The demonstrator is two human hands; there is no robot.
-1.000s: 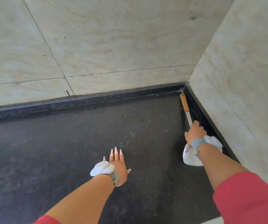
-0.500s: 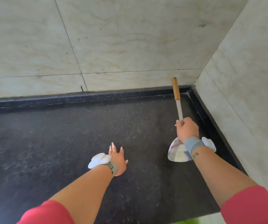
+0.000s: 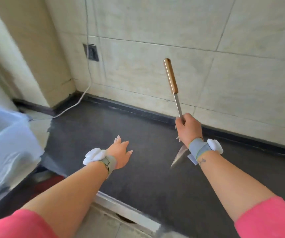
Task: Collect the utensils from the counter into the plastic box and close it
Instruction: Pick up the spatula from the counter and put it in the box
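Right hand point(image 3: 188, 128): grasps spatula point(image 3: 172, 83) mid-shaft.
Left hand point(image 3: 120, 154): spread, empty.
Method: carry blade low; steady box point(image 3: 6, 143) first.

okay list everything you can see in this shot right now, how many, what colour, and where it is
spatula: one, steel blade and shaft with a wooden handle, held off the counter at right, handle up.
counter: one, dark speckled, fills the middle.
plastic box: one, translucent bluish, blurred, at the left edge.
cable: one, white, runs down the wall onto the counter's far left corner.
wall socket: one, dark, on the tiled wall, upper left.
wall tiles: several, cream, behind the counter.
left hand: one, open, empty, above the counter.
right hand: one, closed on the spatula's shaft.
sleeves: two, pink, at the bottom corners.
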